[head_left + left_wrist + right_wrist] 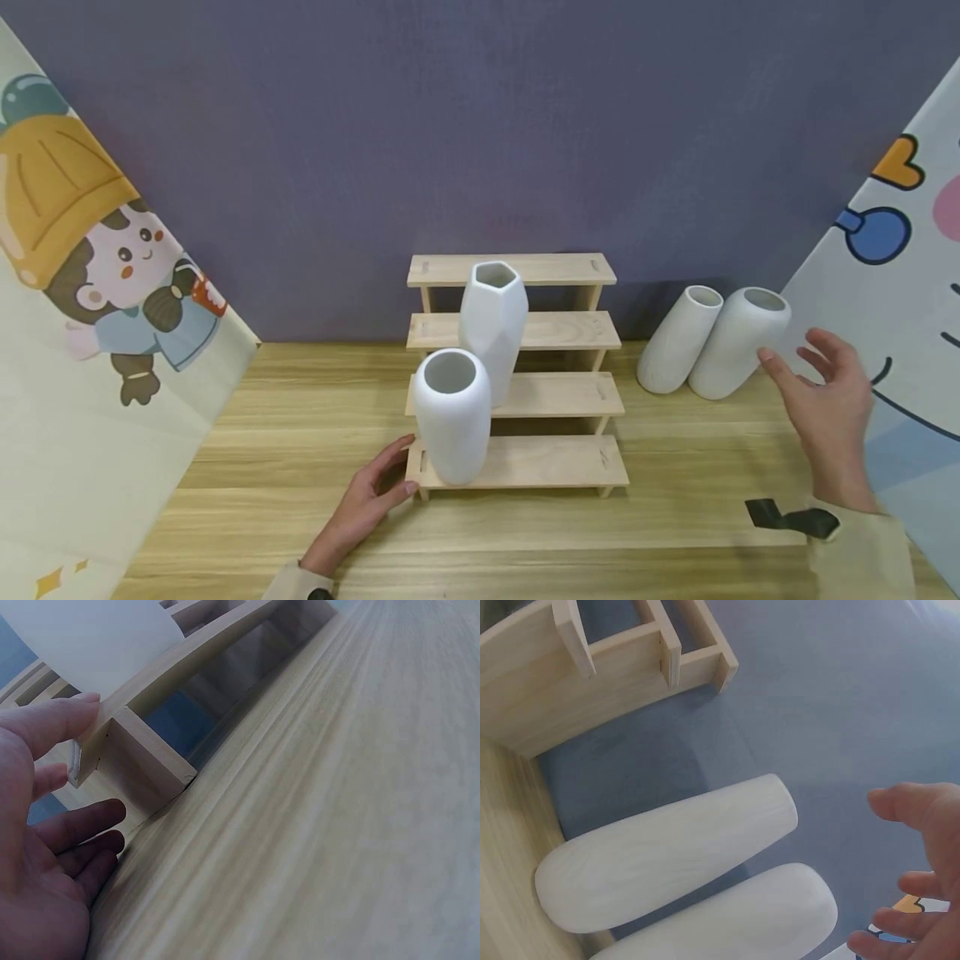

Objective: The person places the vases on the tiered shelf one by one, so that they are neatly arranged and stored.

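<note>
A stepped wooden display stand rises in tiers against the back wall. My left hand holds the left end of its lowest step, thumb at the front corner and index finger at the rear one. On that step stands a smooth white vase, upright, and a faceted white vase is on the tier behind. My right hand is raised with spread fingers beside a wide white vase; in the right wrist view the fingers are apart from it. A slimmer white vase stands against the wide one.
The stand and vases are on a wood-grain tabletop. Behind rises a grey-blue wall. Printed panels flank the table, the left panel with a cartoon child and the right panel close to my right hand.
</note>
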A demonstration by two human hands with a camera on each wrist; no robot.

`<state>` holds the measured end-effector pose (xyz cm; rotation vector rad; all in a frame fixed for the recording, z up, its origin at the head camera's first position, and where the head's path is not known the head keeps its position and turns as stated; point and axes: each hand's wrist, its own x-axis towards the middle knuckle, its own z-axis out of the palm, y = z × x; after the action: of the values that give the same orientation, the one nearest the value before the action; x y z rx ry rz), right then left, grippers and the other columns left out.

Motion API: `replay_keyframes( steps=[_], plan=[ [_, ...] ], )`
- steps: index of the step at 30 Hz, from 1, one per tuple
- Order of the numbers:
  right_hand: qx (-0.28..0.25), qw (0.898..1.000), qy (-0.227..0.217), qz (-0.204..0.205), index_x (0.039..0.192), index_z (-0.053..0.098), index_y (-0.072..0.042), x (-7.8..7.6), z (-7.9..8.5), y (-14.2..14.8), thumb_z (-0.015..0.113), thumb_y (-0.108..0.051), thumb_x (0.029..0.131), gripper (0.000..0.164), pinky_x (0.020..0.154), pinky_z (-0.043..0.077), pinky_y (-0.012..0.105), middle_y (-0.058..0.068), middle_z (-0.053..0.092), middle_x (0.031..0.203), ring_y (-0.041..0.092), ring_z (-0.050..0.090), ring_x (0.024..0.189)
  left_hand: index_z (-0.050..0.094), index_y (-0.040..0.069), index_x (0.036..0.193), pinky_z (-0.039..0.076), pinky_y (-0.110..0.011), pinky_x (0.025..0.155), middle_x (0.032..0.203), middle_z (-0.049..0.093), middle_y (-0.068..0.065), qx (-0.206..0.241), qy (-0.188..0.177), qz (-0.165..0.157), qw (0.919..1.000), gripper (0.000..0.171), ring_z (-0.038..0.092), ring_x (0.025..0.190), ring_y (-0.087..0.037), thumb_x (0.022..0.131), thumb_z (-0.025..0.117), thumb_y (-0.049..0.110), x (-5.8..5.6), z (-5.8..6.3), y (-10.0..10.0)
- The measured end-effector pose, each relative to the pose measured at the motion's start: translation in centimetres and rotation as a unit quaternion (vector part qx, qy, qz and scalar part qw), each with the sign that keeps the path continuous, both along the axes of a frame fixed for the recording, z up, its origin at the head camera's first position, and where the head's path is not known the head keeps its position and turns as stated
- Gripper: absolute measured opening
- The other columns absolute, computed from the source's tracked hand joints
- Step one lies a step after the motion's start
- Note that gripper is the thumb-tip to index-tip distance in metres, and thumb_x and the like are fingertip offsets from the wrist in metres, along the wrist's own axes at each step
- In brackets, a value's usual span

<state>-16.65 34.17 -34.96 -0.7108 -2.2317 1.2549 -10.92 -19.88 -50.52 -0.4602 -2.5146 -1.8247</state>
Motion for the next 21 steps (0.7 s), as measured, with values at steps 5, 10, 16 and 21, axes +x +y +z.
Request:
replay_keyframes(
  steps=[5,10,16,21],
  plan=[
    [0.014,1.0,-0.001,-0.005,0.152,0.038,-0.032,-0.4,-0.2,0.6,0.07,-0.036,0.092,0.068,0.118,0.04,0.028,-0.01,0.038,0.16,0.01,0.041,0.146,0.044,0.011,0.15,0.04,-0.016,0.105,0.137,0.061,-0.023,-0.003,-0.003,0.001,1.0,0.058,0.055,0.122,0.004,0.096,0.066,0.012,0.0,0.1,0.0],
    [0.025,1.0,-0.014,0.001,0.155,0.032,-0.032,-1.1,-0.2,1.0,0.067,-0.039,0.093,0.071,0.12,0.038,0.034,-0.01,0.032,0.164,0.014,0.037,0.149,0.044,0.011,0.15,0.04,-0.016,0.106,0.137,0.061,-0.022,-0.005,-0.002,0.0,1.0,0.059,0.055,0.122,0.003,0.096,0.066,0.012,0.0,0.0,0.0],
    [0.027,0.999,-0.03,0.007,0.158,0.023,-0.032,-1.9,-0.2,1.4,0.065,-0.042,0.094,0.077,0.123,0.033,0.045,-0.006,0.024,0.167,0.02,0.029,0.154,0.044,0.012,0.15,0.041,-0.017,0.106,0.137,0.061,-0.023,-0.003,-0.004,0.0,1.0,0.058,0.056,0.122,0.002,0.096,0.066,0.012,0.0,0.0,0.0],
    [0.034,0.999,-0.03,0.013,0.159,0.019,-0.029,-2.2,-0.4,1.5,0.063,-0.044,0.094,0.08,0.122,0.033,0.051,-0.006,0.021,0.168,0.022,0.027,0.154,0.045,0.014,0.15,0.041,-0.016,0.105,0.137,0.061,-0.022,-0.004,-0.009,0.003,0.9999,0.058,0.056,0.122,0.002,0.095,0.067,0.013,0.0,0.1,0.0]
  ],
)
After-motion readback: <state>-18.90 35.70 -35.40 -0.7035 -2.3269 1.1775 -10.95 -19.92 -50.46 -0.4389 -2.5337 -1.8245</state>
